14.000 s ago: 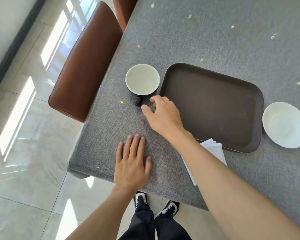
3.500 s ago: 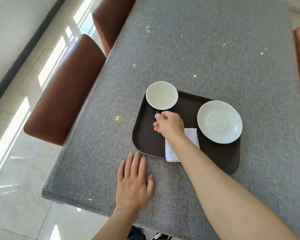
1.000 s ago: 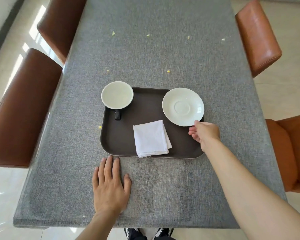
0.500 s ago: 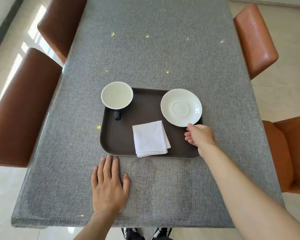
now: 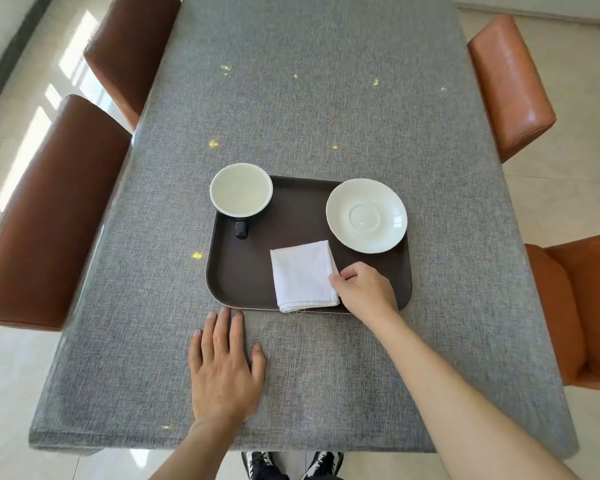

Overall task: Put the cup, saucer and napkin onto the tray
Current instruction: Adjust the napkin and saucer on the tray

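A dark brown tray (image 5: pixel 243 282) lies on the grey table. At its back left corner stands a cup (image 5: pixel 241 189), white inside and black outside, with its handle toward me. The white saucer (image 5: pixel 366 215) rests on the tray's back right part. A folded white napkin (image 5: pixel 302 276) lies at the tray's front middle, its near edge reaching the tray's rim. My right hand (image 5: pixel 364 289) is curled at the napkin's right edge, thumb and fingertips pinching it. My left hand (image 5: pixel 224 367) lies flat on the table just in front of the tray, fingers apart.
The grey tablecloth (image 5: pixel 309 98) carries small yellow flecks. Brown leather chairs (image 5: pixel 45 209) stand along the left side and orange ones (image 5: pixel 510 84) along the right. The table's near edge is just in front of my left wrist, with my shoes below it.
My right hand has left the saucer's near rim and moved left to the napkin's right edge. The left hand has stayed flat on the table.
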